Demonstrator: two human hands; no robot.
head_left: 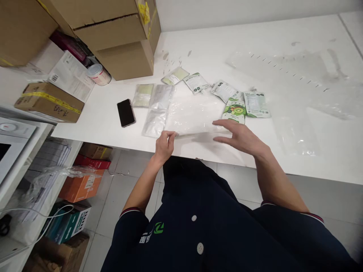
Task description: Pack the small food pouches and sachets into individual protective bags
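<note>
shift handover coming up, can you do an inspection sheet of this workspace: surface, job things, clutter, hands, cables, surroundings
Surface: white table, grey marks toward the back
Job's things: clear plastic near the front edge; silver packs beside it on the left; kiwi pouch and paler pouches to its right and behind
Clutter: phone, can and carton on the left; loose plastic on the right
Left hand: pinching the clear plastic's near edge
Right hand: open, thumb and fingers apart
Cables: white cable looping at the lower-left shelf
Surroundings: orange box below table height; tiled floor
</note>
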